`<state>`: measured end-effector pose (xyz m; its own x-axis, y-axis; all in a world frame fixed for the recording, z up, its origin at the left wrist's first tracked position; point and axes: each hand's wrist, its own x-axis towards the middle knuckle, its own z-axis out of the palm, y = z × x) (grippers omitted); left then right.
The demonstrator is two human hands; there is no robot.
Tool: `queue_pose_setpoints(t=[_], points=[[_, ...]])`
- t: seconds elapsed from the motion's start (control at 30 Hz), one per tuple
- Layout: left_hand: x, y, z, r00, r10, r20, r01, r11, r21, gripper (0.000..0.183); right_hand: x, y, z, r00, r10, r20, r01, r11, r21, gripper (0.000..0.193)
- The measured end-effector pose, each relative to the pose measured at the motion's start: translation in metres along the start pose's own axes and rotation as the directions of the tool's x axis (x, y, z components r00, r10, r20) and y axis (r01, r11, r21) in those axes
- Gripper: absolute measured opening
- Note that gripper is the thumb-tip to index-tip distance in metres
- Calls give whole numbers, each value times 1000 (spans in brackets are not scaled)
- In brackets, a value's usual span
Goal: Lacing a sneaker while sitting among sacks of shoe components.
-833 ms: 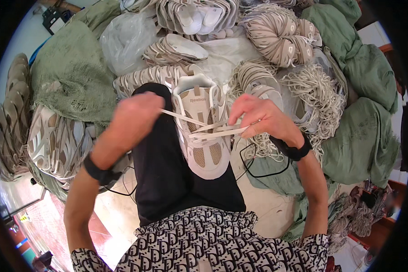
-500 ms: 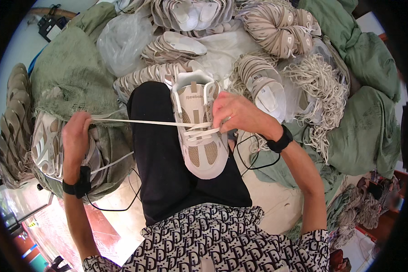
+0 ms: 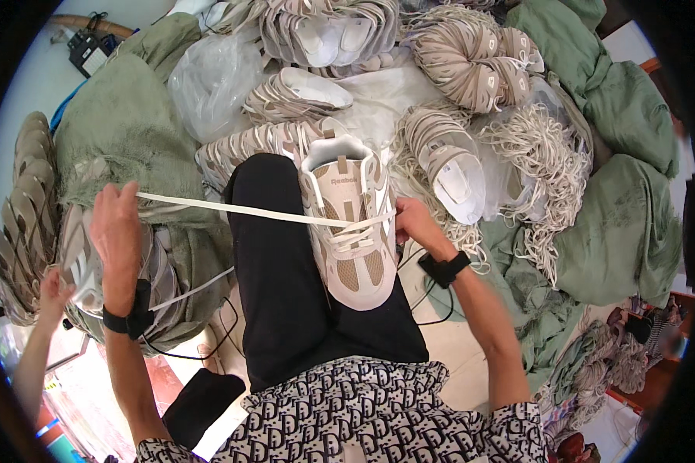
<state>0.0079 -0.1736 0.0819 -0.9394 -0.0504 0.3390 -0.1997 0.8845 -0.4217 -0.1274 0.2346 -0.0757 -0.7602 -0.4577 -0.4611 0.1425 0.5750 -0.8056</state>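
A beige and white sneaker [image 3: 361,262] rests on my black-trousered thighs, its toe toward me. A flat cream shoelace [image 3: 224,206] is threaded across its lower eyelets and stretches taut to the left. My left hand [image 3: 118,231] is closed on that stretched lace, well out to the left of the shoe. At the shoe's right flank, my right hand [image 3: 422,230] pinches the lace where it reaches the eyelet edge; its fingertips are partly hidden by the shoe.
Stacked shoe uppers [image 3: 328,31] and a heap of loose laces [image 3: 544,166] lie ahead. Green sacks [image 3: 120,116] flank both sides. Another person's hand [image 3: 54,293] reaches in at the left by more uppers. Black cables [image 3: 189,356] hang from my wristbands.
My right hand has moved from the shoe's top out to its right flank. My left hand has risen slightly with the lace. Another person's hand has appeared at the left.
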Motion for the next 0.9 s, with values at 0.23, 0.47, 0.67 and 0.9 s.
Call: queue_pose_setpoints(t=[0.23, 0.47, 0.67, 0.9], points=[[-7, -20, -16, 739, -284, 611, 662, 137, -737, 31, -19, -6, -60, 952, -113, -283, 284, 668, 688, 18], [5, -85, -1, 675, -576, 461, 55, -584, -810, 36, -51, -24, -188, 725, -452, -520, 669, 281, 688, 22], [-32, -187, -16, 859, -510, -46, 252, 500, -828, 38, -66, 63, -338, 583, -38, -812, 752, 403, 521, 39], [-20, -273, -33, 822, -569, -8, 512, 747, -424, 35, -160, 161, -516, 591, -270, -760, 628, 745, 224, 28]])
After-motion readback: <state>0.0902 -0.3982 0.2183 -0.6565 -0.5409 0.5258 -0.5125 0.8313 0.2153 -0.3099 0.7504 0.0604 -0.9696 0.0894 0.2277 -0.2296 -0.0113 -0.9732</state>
